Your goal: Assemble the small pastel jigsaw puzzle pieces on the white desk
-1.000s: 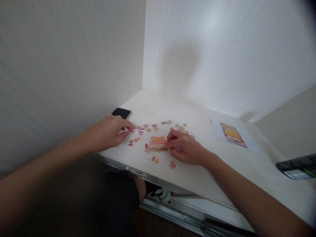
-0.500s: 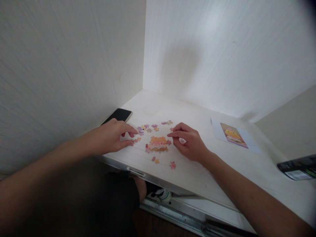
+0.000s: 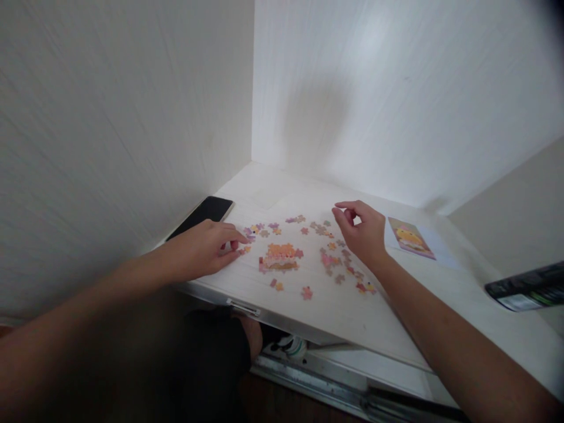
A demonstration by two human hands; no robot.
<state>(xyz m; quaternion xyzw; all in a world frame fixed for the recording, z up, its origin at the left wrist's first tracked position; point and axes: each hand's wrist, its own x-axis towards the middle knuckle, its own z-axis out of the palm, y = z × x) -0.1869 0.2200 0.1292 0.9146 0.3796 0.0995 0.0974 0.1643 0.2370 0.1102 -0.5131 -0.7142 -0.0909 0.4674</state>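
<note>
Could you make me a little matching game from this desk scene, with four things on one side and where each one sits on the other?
Things:
1. black flat phone
2. joined orange and pink patch of puzzle pieces
3. printed picture sheet with a yellow figure
4. left hand

Places:
A. right of the right hand
B. against the left wall
C. between the two hands
D. fingertips at the loose pieces just left of the joined patch

Pairs: 1-B, 2-C, 3-A, 4-D
</note>
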